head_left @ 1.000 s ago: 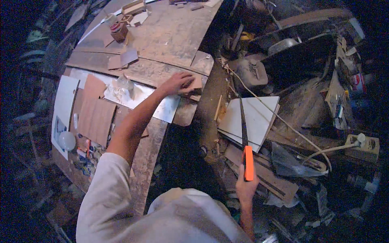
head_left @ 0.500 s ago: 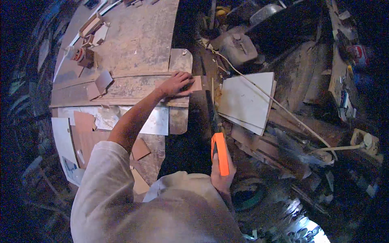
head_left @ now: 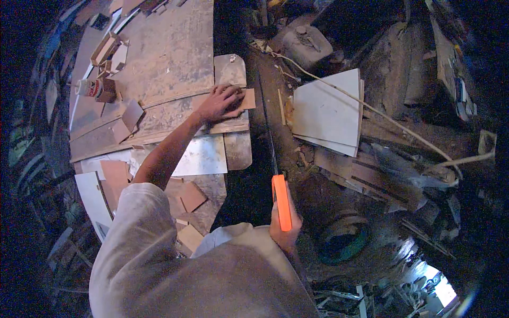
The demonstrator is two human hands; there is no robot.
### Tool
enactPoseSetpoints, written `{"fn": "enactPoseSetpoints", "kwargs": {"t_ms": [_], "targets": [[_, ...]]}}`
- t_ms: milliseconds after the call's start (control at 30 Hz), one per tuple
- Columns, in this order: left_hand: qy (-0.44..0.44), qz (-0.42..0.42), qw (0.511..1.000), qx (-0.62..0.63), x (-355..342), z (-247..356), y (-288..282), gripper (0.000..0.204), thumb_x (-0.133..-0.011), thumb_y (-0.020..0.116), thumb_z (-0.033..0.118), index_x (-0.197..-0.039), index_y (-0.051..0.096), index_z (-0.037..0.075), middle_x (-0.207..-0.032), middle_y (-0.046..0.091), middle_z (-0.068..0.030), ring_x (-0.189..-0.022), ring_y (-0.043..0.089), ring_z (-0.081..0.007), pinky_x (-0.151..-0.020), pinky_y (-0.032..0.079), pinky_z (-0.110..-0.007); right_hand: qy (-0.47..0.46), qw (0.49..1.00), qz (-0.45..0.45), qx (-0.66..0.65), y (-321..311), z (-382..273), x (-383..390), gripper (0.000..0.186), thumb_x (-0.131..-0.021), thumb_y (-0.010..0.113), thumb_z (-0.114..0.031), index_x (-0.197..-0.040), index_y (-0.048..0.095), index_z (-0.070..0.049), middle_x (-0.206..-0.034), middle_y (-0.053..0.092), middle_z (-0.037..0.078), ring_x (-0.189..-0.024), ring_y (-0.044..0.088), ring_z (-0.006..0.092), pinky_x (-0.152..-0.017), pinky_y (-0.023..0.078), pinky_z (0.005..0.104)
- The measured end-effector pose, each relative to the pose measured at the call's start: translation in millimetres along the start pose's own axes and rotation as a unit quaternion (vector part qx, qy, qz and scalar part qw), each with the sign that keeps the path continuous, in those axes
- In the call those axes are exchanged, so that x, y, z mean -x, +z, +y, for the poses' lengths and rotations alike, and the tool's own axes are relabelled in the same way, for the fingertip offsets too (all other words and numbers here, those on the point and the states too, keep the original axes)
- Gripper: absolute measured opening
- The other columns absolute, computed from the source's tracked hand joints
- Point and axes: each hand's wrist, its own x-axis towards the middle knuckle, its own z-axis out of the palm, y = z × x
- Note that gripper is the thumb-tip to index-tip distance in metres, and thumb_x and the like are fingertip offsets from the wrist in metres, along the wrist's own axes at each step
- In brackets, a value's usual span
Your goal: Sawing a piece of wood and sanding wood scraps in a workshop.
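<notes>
My left hand (head_left: 218,103) presses on a small flat wooden piece (head_left: 249,99) at the right edge of the worktable (head_left: 180,58), its fingers bent over the wood. The wooden piece juts a little past the table edge. In my right hand (head_left: 286,232), closed round the orange handle, is a handsaw (head_left: 284,204). Its thin dark blade points away from me, running close beside the wood's end; whether it touches cannot be told. Most of the wooden piece lies hidden under my left hand.
On the table are offcuts (head_left: 193,196), a folded-looking board piece (head_left: 129,121), a can (head_left: 88,88) and a white sheet (head_left: 204,156). To the right lie white panels (head_left: 328,111), a cable (head_left: 382,111), a dusty jerrycan (head_left: 307,45) and scrap wood (head_left: 371,175).
My right hand has brought the saw slightly left, and its blade now shows alongside the wood's end. My left hand stays on the wooden piece. The whole view has shifted somewhat.
</notes>
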Motion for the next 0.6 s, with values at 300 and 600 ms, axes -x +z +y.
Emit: {"fn": "enactPoseSetpoints", "kwargs": {"t_ms": [300,600], "targets": [[0.029,0.029,0.998,0.045,-9,-4,6,0.069,-0.085,0.065,0.046,-0.140,0.047,0.009,-0.144,0.047,-0.0116,-0.135,0.040,-0.0290,-0.111,0.028,-0.050,-0.053,0.997,-0.020,-0.052,25,13,15,0.050,-0.090,0.056,-0.001,-0.140,0.048,0.002,-0.138,0.056,0.019,-0.116,0.064,0.0264,-0.092,0.053,0.0338],[0.025,0.031,0.998,0.047,-7,-9,9,0.067,-0.086,0.065,0.043,-0.140,0.047,0.008,-0.145,0.046,-0.0122,-0.135,0.040,-0.0310,-0.109,0.031,-0.050,-0.077,0.996,0.005,-0.043,42,28,29,0.053,-0.089,0.055,0.000,-0.141,0.047,0.002,-0.138,0.055,0.021,-0.117,0.063,0.0299,-0.092,0.053,0.0346]]}}
